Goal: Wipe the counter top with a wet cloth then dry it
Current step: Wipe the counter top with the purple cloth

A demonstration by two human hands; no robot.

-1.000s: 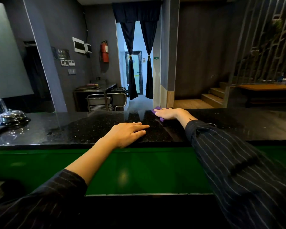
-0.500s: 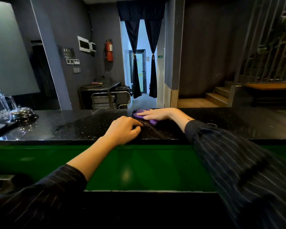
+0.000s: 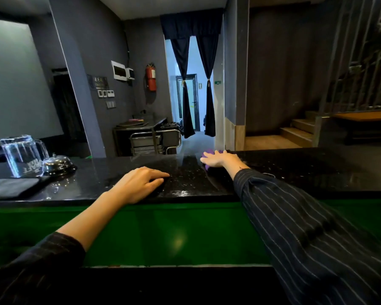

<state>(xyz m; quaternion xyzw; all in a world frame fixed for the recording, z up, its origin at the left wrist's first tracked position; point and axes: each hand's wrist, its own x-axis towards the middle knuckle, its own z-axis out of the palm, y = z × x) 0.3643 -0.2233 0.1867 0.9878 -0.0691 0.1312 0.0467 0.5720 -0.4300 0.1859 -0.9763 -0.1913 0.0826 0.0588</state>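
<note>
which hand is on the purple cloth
The right hand, flat on the purple cloth near the far edge; the left hand rests on the counter itself.

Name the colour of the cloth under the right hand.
The cloth is purple, clearest in the head view.

left grip (image 3: 139, 183) loosely curled, right grip (image 3: 220, 159) stretched flat.

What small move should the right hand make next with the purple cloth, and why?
Probably pull the right hand, pressed flat on the purple cloth, back towards the near edge of the black stone counter top: the cloth sits at the far edge, and the left hand rests near the front.
</note>
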